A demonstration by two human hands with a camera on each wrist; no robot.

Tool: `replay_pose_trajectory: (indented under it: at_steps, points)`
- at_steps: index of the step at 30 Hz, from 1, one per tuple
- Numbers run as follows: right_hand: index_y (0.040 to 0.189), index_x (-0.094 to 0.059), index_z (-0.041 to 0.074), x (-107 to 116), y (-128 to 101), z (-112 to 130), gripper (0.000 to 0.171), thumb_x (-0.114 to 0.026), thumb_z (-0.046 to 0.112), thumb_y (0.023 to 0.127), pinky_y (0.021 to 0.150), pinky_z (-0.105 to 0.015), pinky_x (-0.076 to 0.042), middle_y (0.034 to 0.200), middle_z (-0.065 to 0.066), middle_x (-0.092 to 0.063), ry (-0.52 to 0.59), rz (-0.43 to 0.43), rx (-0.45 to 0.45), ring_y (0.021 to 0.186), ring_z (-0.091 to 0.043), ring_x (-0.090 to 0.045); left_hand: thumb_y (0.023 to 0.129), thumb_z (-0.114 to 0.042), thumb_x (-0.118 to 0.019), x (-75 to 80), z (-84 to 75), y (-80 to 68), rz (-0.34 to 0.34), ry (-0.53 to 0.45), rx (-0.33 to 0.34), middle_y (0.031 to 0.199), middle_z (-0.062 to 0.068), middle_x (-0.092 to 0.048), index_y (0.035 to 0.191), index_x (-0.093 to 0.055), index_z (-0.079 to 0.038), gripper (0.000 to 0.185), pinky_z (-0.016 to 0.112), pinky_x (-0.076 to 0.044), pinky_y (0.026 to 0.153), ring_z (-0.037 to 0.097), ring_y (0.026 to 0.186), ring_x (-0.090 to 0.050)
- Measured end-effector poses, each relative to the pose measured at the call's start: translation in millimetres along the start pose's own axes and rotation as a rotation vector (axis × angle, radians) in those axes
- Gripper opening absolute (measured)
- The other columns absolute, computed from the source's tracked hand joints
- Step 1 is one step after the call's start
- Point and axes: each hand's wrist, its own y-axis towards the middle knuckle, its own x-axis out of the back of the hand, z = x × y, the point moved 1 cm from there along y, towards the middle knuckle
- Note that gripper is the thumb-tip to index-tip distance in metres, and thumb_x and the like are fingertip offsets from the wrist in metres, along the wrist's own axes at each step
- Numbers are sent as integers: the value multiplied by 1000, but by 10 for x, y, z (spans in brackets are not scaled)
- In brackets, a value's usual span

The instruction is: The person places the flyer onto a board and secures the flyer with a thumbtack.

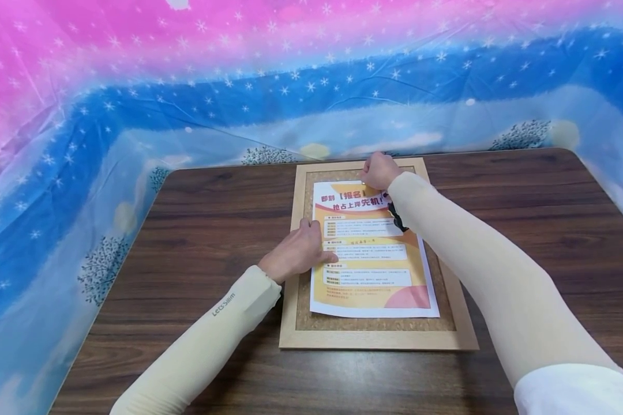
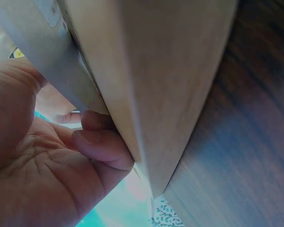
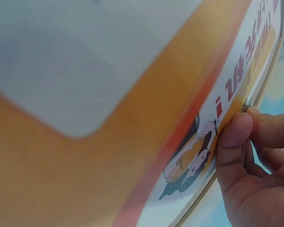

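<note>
Cork board [image 1: 342, 324] in a pale wood frame lies flat on the dark wooden table [image 1: 197, 230], long axis running away from the person. Orange-and-white poster [image 1: 374, 271] lies on it, same axis. Head view: left hand [image 1: 297, 249] rests on the poster's left edge at mid-height; right hand [image 1: 378, 170] is at the top edge, farther out. Left sleeve [image 1: 223, 305] reads "LetsSlim"; poster headline in Chinese, partly covered.

Left wrist view: left hand [image 2: 47, 161], fingers bent against the board's frame edge [image 2: 146, 80].

Right wrist view: right hand [image 3: 255, 165], fingertips pinching a small metal piece, probably a pin, at the poster [image 3: 132, 118] edge.
</note>
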Motion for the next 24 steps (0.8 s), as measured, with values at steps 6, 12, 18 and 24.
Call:
replay_pose_trajectory:
  at_steps: [6, 12, 18, 24]
  points:
    - [93, -56, 6, -3, 5, -57, 7, -56, 12, 93, 76, -42, -43, 96, -13, -54, -5, -4, -1, 89, -28, -53, 83, -46, -68, -8, -32, 9, 21, -12, -5, 103, 10, -39, 123, -42, 0, 66, 30, -45, 61, 19, 74, -53]
    - [97, -55, 5, 31, 11, -121, 11, -50, 15, 97, 71, -39, -44, 95, -12, -54, 11, 10, 38, 83, -25, -53, 83, -46, -69, 27, -63, 68, 42, -5, -11, 107, 11, -40, 123, -43, -2, 65, 31, -46, 62, 19, 74, -53]
    - [103, -54, 2, 58, -38, -196, 24, -39, 20, 102, 64, -35, -39, 94, -13, -53, 18, 41, 132, 73, -23, -47, 86, -49, -64, 20, -15, 72, 20, 28, -8, 102, 10, -42, 122, -43, -4, 62, 32, -45, 64, 20, 75, -53]
    - [108, -52, 2, 90, -162, -131, 26, -37, 22, 103, 67, -37, -39, 91, -12, -50, 24, -7, 225, 76, -24, -46, 92, -50, -53, 151, 78, 140, -143, 166, -49, 118, 19, -46, 135, -39, 1, 68, 38, -49, 75, 27, 95, -55]
